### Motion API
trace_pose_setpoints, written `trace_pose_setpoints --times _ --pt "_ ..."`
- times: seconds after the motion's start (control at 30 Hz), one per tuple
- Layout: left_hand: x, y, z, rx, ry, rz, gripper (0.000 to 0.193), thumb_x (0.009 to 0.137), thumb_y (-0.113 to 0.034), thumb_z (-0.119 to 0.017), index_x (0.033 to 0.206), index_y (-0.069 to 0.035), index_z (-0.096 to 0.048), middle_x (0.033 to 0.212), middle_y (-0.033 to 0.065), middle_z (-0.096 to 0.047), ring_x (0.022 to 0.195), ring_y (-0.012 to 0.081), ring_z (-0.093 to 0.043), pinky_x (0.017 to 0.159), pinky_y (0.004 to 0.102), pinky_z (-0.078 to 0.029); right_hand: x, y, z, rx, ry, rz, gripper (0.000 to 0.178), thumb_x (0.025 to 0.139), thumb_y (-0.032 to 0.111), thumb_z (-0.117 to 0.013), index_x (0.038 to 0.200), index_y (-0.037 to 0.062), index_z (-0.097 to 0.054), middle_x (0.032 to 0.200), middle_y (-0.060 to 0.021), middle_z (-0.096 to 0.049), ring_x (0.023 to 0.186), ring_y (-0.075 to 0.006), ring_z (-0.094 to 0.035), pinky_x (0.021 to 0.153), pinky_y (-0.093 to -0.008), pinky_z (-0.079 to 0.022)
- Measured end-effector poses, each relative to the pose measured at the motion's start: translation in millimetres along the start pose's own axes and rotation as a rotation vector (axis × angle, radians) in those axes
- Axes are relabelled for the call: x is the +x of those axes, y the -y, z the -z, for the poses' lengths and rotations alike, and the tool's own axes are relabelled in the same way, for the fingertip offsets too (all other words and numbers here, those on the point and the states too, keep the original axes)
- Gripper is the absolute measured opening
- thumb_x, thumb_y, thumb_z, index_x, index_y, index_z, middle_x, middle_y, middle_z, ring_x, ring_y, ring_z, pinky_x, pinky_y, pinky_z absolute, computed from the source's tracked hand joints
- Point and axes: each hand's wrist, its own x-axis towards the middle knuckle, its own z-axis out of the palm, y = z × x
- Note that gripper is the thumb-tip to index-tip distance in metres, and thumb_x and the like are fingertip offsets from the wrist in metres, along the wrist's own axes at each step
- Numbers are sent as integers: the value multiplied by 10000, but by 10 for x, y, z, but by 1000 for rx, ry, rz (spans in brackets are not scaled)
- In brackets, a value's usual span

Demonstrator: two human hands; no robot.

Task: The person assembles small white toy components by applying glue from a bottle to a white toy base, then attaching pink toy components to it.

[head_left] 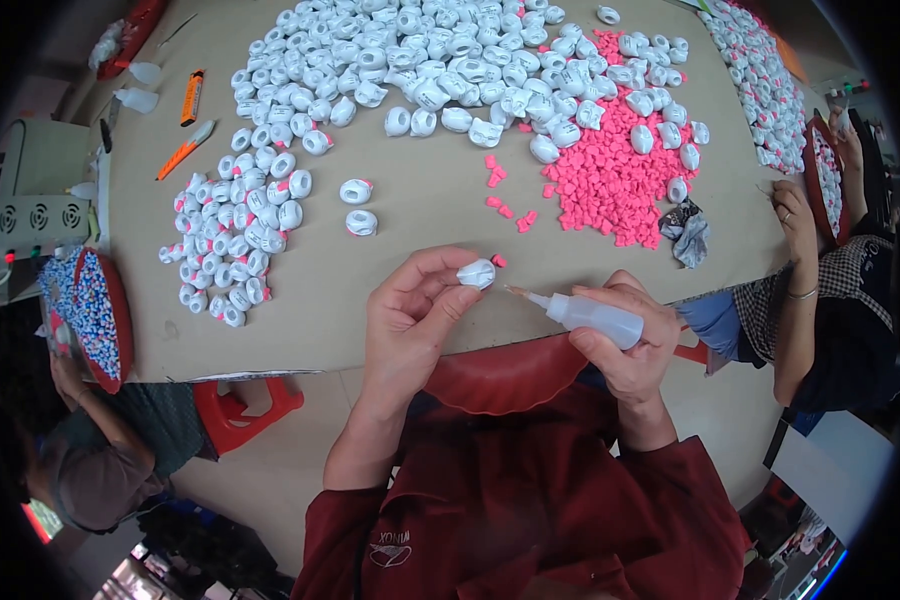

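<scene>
While my left hand (pixel 410 310) pinches the small white piece (pixel 476 272) at frame centre, my right hand (pixel 625 335) grips the glue bottle (pixel 590 315), its long nozzle pointing left, tip just short of the piece, over the desk (pixel 420 210).

The left hand (pixel 410 320) is pinching a small white plastic piece (pixel 476 273) with a pink bit at its side, while the right hand (pixel 625 340) is gripping a small squeeze bottle (pixel 590 317), its nozzle pointing toward that piece. Beyond them, white pieces (pixel 410 60) and a pink heap (pixel 610 170) are lying across the brown table (pixel 420 215), with a red tray (pixel 505 375) sitting in the lap.
</scene>
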Motion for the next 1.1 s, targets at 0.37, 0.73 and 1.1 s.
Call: trace_pose_setpoints --times 0.37,0.73,1.1 --pt "-138 -29 -35 24 -24 25 257 832 78 -568 1083 25 -554 992 69 -620 924 110 -587 770 211 -464 59 -158 -132 158 -136 -144 314 681 -16 -689 981 -9 -596 857 -61 -610 777 -162 -569 703 -266 -452" --pt "-224 -34 -100 34 -23 75 248 822 76 -582 1063 23 -562 989 65 -607 884 100 -578 745 216 -464 141 -155 -13 -290 -155 -10 271 677 50 -727 929 30 -632 889 -85 -607 783 -237 -555 696 -327 -443" --pt "-220 6 -180 50 50 88 240 824 83 -575 1058 28 -563 1002 72 -598 896 115 -585 793 237 -476 173 -228 88 -599 -246 52 180 666 49 -726 834 36 -661 791 -68 -542 741 -228 -479 638 -326 -392"
